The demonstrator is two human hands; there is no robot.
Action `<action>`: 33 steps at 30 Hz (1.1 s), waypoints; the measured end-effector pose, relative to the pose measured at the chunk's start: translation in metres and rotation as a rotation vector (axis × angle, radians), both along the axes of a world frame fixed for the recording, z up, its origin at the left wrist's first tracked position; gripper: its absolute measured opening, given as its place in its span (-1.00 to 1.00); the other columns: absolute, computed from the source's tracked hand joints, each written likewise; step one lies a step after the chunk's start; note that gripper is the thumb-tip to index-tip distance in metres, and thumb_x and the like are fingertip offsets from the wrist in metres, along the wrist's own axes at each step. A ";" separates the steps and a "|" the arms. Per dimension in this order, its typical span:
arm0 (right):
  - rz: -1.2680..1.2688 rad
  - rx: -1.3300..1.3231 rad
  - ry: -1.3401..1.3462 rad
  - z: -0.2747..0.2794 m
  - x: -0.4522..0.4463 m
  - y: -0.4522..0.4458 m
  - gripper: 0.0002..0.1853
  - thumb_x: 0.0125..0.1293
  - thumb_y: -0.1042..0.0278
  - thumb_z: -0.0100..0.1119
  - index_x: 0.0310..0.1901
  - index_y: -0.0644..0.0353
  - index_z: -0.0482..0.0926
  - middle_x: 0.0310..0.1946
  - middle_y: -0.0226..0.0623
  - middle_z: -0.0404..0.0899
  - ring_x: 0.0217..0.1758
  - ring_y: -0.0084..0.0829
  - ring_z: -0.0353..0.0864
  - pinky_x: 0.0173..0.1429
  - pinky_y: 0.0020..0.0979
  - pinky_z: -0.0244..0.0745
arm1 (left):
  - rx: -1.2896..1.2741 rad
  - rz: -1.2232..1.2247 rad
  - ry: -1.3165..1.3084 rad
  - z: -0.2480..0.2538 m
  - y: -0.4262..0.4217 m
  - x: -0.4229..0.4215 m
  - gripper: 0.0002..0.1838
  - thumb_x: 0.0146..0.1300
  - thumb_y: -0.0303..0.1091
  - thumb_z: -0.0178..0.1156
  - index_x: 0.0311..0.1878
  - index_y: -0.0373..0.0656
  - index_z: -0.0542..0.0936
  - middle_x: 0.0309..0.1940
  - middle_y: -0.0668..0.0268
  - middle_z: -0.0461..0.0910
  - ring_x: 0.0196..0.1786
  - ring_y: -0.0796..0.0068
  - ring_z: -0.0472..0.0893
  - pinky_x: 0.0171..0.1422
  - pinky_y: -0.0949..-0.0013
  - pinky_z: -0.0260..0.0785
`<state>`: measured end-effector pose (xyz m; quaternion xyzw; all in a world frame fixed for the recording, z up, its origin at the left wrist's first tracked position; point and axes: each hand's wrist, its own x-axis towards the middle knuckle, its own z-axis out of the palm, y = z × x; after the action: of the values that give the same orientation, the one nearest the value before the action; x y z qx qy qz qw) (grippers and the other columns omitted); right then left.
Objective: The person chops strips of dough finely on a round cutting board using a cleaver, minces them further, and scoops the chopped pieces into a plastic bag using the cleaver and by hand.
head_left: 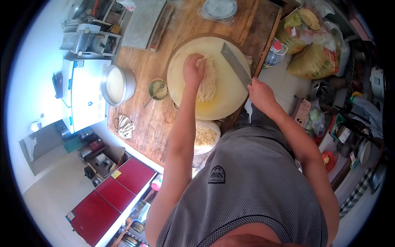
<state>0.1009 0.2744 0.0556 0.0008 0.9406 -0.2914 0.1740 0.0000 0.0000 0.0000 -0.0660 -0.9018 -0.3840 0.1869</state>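
Pale shredded strips (210, 80), of a food I cannot identify, lie in a long pile on the round chopping board (183, 103). My left hand (194, 72) is at the left edge of this pile, its fingers bent together over the strips. In my right hand (261, 95) is the handle of a cleaver (235, 64). Its broad blade slants up and to the left over the right side of the board, apart from the pile. The handle itself is mostly covered by my fingers.
Left of the board are a green bowl (158, 89) of chopped food with a spoon, a large metal pot (131, 84) and a cloth (124, 126). A bowl of crumbly food (205, 137) stands by my waist. Sacks (314, 61) and a water jug (275, 53) are to the right.
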 end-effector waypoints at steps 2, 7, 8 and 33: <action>-0.018 -0.014 0.011 0.004 0.002 0.002 -0.76 0.46 0.25 0.16 -0.10 0.28 0.46 -0.36 0.19 0.65 -0.23 0.32 0.63 -0.11 0.21 0.49 | 0.057 -0.155 0.022 0.009 0.005 -0.003 -0.89 0.19 -0.40 0.41 -0.25 -0.17 0.69 -0.17 0.13 0.69 0.01 0.06 0.65 0.12 0.12 0.50; 0.041 0.006 0.106 0.009 -0.008 0.004 -0.80 0.48 0.28 0.10 -0.10 0.26 0.47 -0.41 0.16 0.66 -0.29 0.24 0.68 -0.16 0.18 0.54 | 0.043 -0.196 -0.097 -0.014 0.005 -0.003 -0.90 0.14 -0.44 0.41 -0.30 -0.18 0.67 -0.21 0.16 0.69 -0.05 0.04 0.63 0.06 0.11 0.50; 0.065 0.025 0.134 0.014 -0.009 0.005 -0.81 0.47 0.29 0.09 -0.10 0.26 0.48 -0.42 0.15 0.66 -0.31 0.23 0.67 -0.18 0.17 0.54 | 0.035 -0.177 -0.120 -0.019 0.006 0.002 -0.90 0.13 -0.45 0.40 -0.31 -0.18 0.66 -0.21 0.17 0.68 -0.05 0.04 0.63 0.05 0.11 0.50; 0.183 0.057 0.137 0.008 -0.043 -0.020 -0.87 0.39 0.42 0.01 -0.18 0.31 0.46 -0.46 0.11 0.66 -0.31 0.18 0.71 -0.21 0.14 0.57 | 0.267 -0.227 -0.277 -0.016 -0.012 -0.015 -0.88 0.22 -0.49 0.33 -0.17 -0.21 0.68 -0.12 0.14 0.69 0.01 0.06 0.66 0.11 0.20 0.52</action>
<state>0.0581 0.2548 0.0641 -0.1002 0.9543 -0.2469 0.1352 -0.0150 -0.0118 -0.0156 -0.0884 -0.8468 -0.5240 0.0238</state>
